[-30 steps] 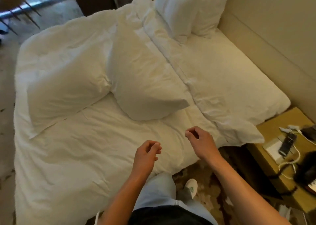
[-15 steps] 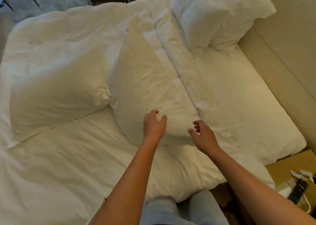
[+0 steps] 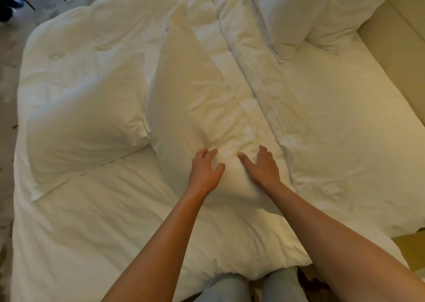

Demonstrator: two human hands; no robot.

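A white pillow lies lengthwise in the middle of the bed. Both my hands are on its near end. My left hand and my right hand sit side by side with fingers dug into the soft cover. The fabric bunches up between the thumbs. A second white pillow lies to the left, touching the first one. Both rest on a rumpled white duvet.
Two more white pillows are stacked at the far right on the bare sheet. A beige padded wall runs along the right side. A yellowish nightstand corner shows at the right edge. My legs touch the bed's near edge.
Both hands reached forward from near my body over the duvet and came down on the near end of the middle pillow. My view moved closer over the bed.
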